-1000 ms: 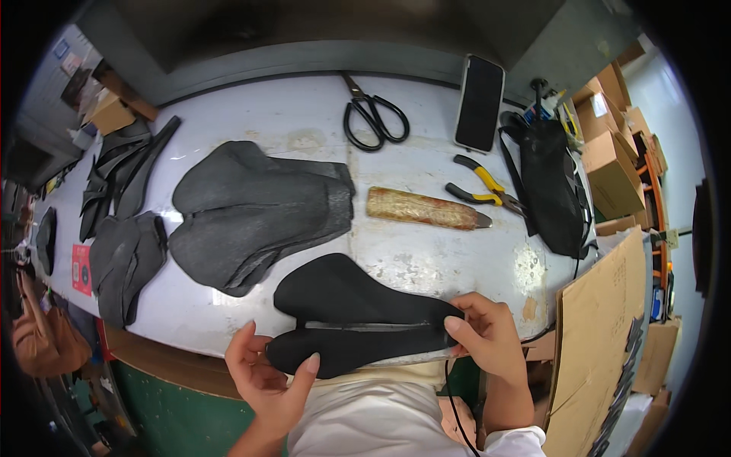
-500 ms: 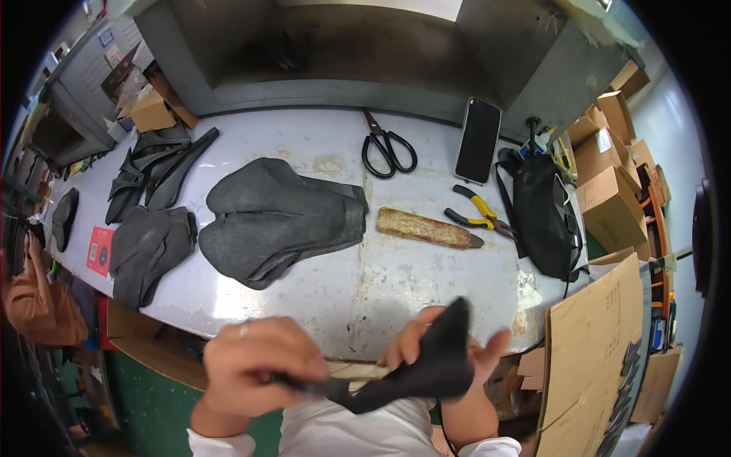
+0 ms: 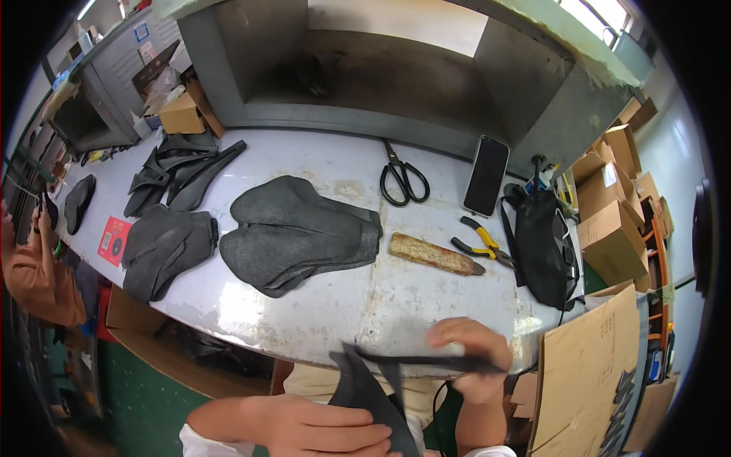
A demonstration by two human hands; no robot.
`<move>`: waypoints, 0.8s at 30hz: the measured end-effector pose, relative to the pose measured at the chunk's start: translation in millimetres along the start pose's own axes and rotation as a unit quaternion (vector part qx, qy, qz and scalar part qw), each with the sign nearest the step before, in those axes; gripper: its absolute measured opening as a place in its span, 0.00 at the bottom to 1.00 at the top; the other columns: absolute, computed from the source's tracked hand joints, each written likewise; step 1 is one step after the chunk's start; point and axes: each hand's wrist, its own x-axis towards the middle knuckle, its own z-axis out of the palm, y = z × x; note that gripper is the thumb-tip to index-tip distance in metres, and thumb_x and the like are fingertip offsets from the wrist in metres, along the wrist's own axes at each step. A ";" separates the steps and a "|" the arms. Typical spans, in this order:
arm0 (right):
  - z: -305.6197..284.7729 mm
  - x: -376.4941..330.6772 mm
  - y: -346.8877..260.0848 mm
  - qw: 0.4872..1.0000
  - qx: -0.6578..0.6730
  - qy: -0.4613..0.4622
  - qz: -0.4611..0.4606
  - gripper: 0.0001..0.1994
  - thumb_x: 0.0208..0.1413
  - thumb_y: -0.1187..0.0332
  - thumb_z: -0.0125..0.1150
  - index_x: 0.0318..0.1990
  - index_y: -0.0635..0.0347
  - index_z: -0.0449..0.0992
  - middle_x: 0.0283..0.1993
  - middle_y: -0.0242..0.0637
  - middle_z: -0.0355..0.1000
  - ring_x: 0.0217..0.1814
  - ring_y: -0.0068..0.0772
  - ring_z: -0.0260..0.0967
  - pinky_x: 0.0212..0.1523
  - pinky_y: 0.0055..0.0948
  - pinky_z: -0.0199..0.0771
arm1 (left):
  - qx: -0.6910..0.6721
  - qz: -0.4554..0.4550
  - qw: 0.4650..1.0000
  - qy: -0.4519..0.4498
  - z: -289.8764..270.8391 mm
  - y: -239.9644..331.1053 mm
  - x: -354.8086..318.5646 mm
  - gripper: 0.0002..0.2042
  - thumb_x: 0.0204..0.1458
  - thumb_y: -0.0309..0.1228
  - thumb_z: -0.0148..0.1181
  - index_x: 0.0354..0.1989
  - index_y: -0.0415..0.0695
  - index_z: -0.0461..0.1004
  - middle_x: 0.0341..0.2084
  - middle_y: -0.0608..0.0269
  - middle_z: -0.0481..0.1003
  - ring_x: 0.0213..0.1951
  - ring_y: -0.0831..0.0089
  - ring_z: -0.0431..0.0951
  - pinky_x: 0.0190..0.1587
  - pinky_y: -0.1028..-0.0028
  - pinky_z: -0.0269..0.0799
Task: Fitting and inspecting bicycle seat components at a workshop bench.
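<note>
At a stained white table [image 3: 320,324] near cartons [image 3: 611,238], a handheld black piece [image 3: 355,386].

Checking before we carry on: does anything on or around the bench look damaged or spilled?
No fresh spill stands out. The tabletop looks stained, with a brownish patch left of the scissors, and the pale covering atop the grey cabinet has a ragged, torn-looking edge.

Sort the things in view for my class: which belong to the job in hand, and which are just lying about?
Job in hand:
black piece, held by the left hand, with the blurred right hand at its strip
dark stack, probably, being similar in colour

Apparently just lying about:
phone
red card
black bag
scissors and pliers, untouched, though possibly tools for it
</note>
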 end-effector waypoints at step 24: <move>0.4 -14.9 -46.7 0.982 0.024 0.167 0.084 0.15 0.52 0.60 0.66 0.20 0.58 0.74 0.36 0.60 0.75 0.34 0.43 0.77 0.35 0.29 0.77 | -0.250 -0.634 0.731 -0.033 -13.5 -25.6 -55.7 0.06 0.55 0.28 0.64 0.38 0.40 0.77 0.19 0.73 0.74 0.19 0.89 0.64 0.22 0.83 0.58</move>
